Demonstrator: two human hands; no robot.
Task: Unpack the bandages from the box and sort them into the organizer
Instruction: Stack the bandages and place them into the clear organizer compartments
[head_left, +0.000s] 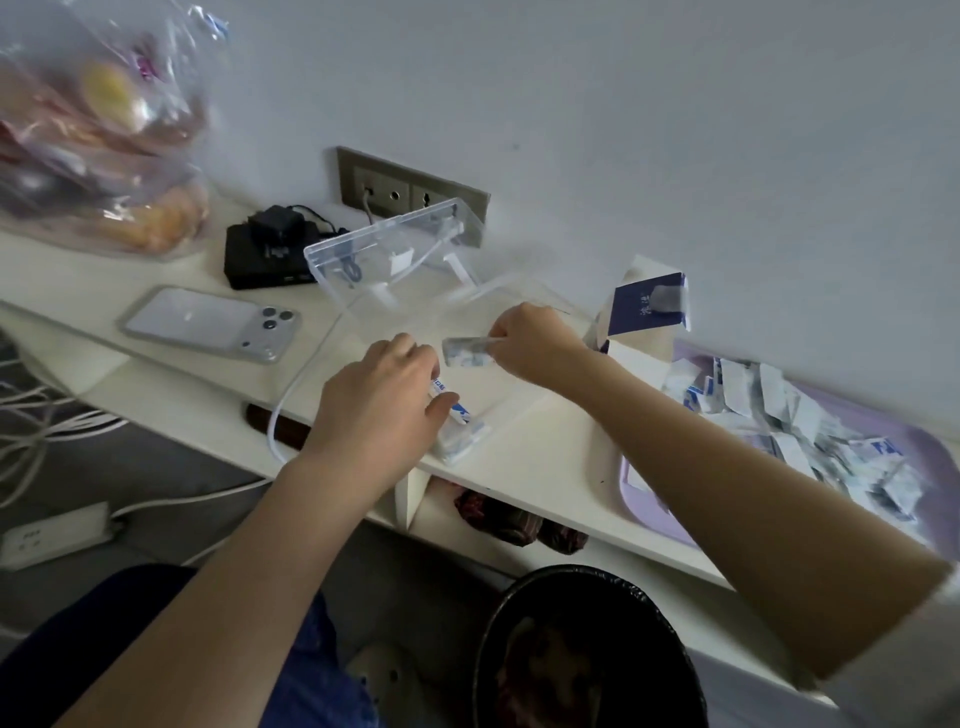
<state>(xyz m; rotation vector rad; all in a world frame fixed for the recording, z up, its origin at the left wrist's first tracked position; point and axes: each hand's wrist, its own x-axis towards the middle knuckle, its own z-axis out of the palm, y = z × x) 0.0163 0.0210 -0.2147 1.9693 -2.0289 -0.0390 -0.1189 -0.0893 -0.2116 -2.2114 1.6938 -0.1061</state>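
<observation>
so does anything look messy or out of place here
Yes: the bandages lie in a jumbled, unsorted heap on the purple tray at right, and the blue box beside it stands open with its flaps askew.

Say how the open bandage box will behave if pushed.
The box looks like thin card: probably light, easily crushed. It stands upright, flap open, with bandages heaped on the tray, so likely near empty and apt to tip.

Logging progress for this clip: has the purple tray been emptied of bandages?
No: a loose heap of wrapped bandages lies on the purple tray.
</observation>
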